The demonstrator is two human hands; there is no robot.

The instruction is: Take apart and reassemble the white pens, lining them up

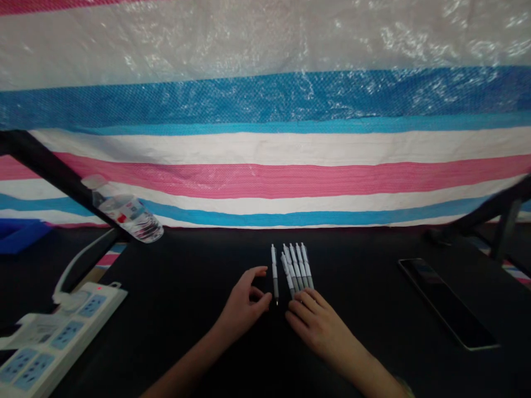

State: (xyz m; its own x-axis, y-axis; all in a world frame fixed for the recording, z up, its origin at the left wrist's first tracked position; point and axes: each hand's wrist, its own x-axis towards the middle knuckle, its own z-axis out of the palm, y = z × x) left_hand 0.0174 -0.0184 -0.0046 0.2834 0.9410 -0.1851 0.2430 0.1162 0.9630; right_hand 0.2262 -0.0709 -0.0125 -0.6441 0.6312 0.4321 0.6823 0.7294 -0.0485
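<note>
Fingers of the left hand (pixel 244 304) stood parted, gripping nothing, just beside a lone pen (pixel 274 272) on a table (pixel 365 287); the right hand (pixel 318 321) bent over a row of pens (pixel 295 268), its grip impossible to tell. Each pen looked light, stiff and smooth, apt to roll, best pinched mid-barrel. Fingertips masked the row's lower ends; forearms ran out of frame.

White power strip (pixel 66 335) left; bottle (pixel 139 221) tilted; phone (pixel 448 304) right; striped sheet (pixel 265 179) behind.

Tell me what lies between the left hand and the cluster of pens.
A single pen lies between the left hand and the cluster of pens, in the head view.
</note>
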